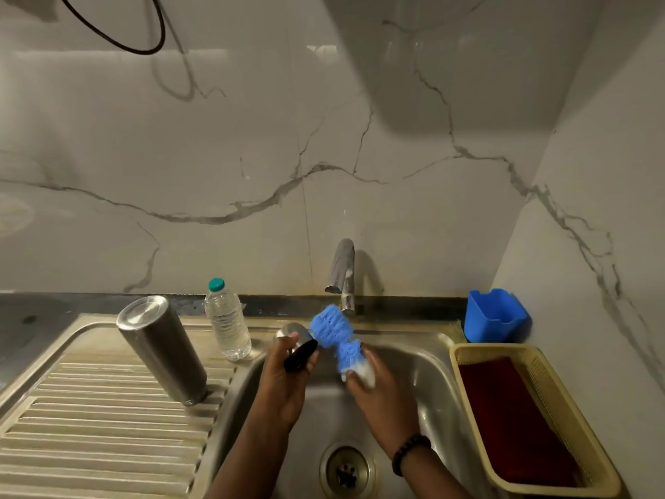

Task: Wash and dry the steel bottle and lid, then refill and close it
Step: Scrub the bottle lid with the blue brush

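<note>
Over the sink (pixel 428 358), our left hand (pixel 288 376) grips the lid (pixel 297 342); our right hand (pixel 374 383) holds the blue brush (pixel 333 327) against it. The steel bottle (pixel 162 349) stands inverted on the drainboard (pixel 90 426).

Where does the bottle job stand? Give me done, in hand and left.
Done, by the look of it: the steel bottle stands mouth down on the draining board, probably washed. In hand: the left hand holds the lid over the sink while the right hand holds the blue brush beside it. Left: drying both, refilling, closing.
</note>
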